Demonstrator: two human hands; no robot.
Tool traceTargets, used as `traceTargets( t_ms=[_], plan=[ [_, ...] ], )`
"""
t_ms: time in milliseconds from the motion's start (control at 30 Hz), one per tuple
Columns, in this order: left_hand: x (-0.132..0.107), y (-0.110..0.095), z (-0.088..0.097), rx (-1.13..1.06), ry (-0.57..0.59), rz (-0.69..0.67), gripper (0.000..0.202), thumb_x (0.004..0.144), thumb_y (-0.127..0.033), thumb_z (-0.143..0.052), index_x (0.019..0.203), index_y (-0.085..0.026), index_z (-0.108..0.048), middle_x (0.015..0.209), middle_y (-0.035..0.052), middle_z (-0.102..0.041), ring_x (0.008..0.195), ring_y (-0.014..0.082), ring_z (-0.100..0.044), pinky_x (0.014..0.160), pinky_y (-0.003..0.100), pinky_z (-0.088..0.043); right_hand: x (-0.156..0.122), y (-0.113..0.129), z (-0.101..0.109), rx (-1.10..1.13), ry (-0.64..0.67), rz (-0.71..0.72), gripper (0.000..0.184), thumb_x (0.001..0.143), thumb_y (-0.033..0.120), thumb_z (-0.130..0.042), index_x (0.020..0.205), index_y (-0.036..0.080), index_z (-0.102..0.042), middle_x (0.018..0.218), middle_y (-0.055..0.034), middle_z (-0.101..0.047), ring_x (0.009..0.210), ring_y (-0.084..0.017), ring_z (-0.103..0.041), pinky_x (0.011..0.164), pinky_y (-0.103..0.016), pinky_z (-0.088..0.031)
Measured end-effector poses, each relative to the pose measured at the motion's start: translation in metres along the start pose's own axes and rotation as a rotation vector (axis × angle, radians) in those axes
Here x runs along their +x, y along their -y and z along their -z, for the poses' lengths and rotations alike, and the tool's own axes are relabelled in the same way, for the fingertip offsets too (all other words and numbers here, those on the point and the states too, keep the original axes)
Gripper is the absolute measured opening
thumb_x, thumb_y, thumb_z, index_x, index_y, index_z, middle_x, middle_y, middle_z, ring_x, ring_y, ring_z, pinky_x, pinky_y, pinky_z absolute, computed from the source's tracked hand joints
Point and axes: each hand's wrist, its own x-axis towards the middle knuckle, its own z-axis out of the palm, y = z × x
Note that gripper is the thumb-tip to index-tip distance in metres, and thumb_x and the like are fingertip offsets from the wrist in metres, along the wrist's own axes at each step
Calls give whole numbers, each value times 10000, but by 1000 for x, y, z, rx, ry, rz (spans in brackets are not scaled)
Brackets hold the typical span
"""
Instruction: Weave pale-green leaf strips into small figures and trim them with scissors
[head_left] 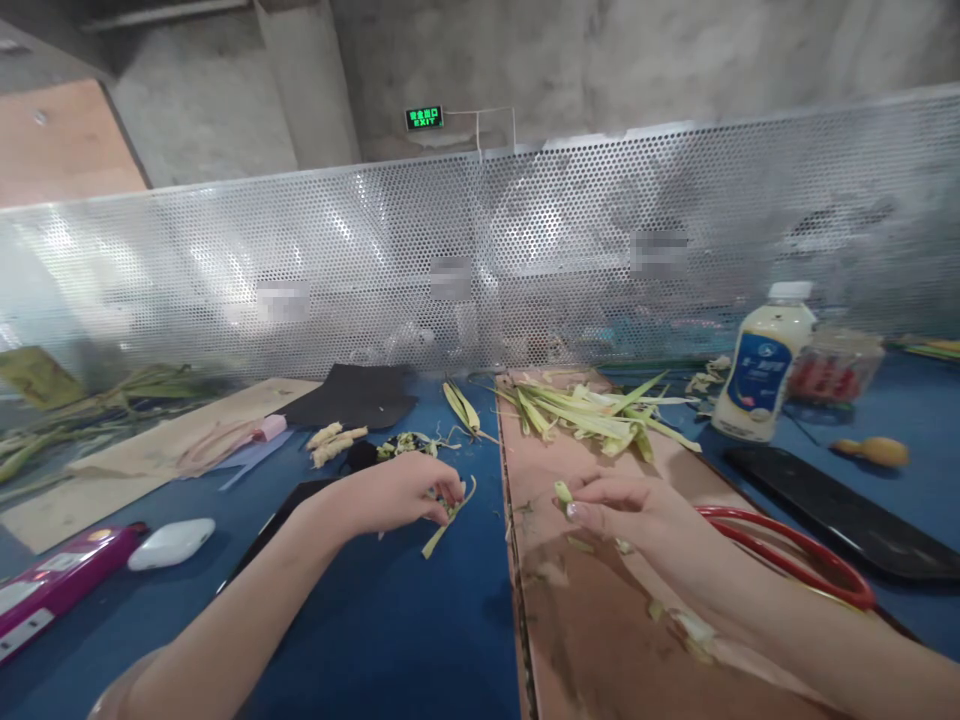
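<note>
Over the blue table, my left hand (411, 490) pinches a narrow husk strip (436, 541), its pale green ends poking out past the fingers. My right hand (626, 508), above the brown board, has thumb and fingers closed on a small pale green husk piece (562, 491). The two hands are apart. Beyond the right hand lies a loose pile of green and cream husks (611, 415). A few husk scraps (694, 630) are scattered on the board below that hand. Past my left hand is a dark, speckled bundle (405, 445), partly hidden by the wrist.
A milky bottle (757, 370) stands at the right, with a clear tub (836, 368), a black phone-like slab (840, 510) and red-handled scissors (795, 555) nearby. At left are a purple power strip (64, 580) and a white case (172, 543). A perforated metal screen (360, 270) closes the back.
</note>
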Motion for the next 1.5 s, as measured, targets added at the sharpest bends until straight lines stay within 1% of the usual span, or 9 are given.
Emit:
traceTargets(
  t_ms=[167,300,433,533,700,1033,1133,1300,1500],
  plan=[
    [0,-1,-4,-1,-46,21,137,674,-124,-589,784,-191,-636,846,28,-654,812,187,-578,697,251,-404,-1,2,0,-32,5,15,229,678,449,-669,700,223,-695,923,-36,-615,883,-213,-548,812,-342,-389],
    [3,-15,-3,-47,-171,-2,83,771,-194,-525,807,-191,-600,842,15,-641,797,162,-572,729,261,-402,-1,3,0,-29,-38,-22,236,671,456,-669,696,222,-691,864,-34,-621,858,-220,-545,809,-350,-384],
    [4,-32,-2,-537,-415,-64,105,781,-232,-558,870,-179,-541,940,46,-643,914,170,-584,803,288,-423,1,3,0,20,-93,-30,237,667,458,-670,692,223,-681,923,-37,-590,888,-219,-525,805,-345,-376],
    [6,-43,-10,-877,-370,-82,153,748,-237,-619,848,-176,-520,919,58,-663,915,178,-606,808,310,-436,0,4,1,-66,-132,99,222,687,443,-655,671,222,-674,937,-44,-556,903,-220,-512,812,-352,-374],
    [11,-54,-28,-1121,-297,-62,193,719,-232,-669,835,-158,-534,872,60,-672,860,165,-623,832,319,-414,-8,10,1,-271,-226,309,217,709,455,-635,705,244,-685,904,-56,-566,904,-233,-513,824,-377,-399],
    [17,-52,-43,-1561,-256,-142,83,811,-249,-574,810,-165,-577,810,30,-637,769,127,-577,739,274,-417,-10,11,2,-268,-261,393,196,725,418,-631,688,229,-669,898,-49,-576,867,-201,-540,781,-326,-457],
    [21,-48,-43,-1625,-340,-93,115,825,-238,-557,847,-145,-620,837,42,-645,757,121,-580,775,293,-434,-12,9,1,-255,-185,422,127,762,349,-615,728,237,-664,880,-28,-574,846,-172,-542,790,-310,-441],
    [22,-44,-39,-1820,-449,-18,112,847,-199,-521,841,-164,-627,944,45,-662,855,142,-601,823,338,-456,-16,12,-4,-273,85,403,105,805,304,-583,765,245,-660,955,-16,-595,921,-161,-547,845,-311,-423],
    [19,-49,-37,-1966,-387,-17,128,849,-211,-511,812,-175,-627,1002,47,-658,948,186,-596,823,361,-469,-16,13,-9,-148,273,212,108,768,330,-635,731,243,-685,1089,-22,-570,1026,-176,-521,935,-352,-387]
  ],
)
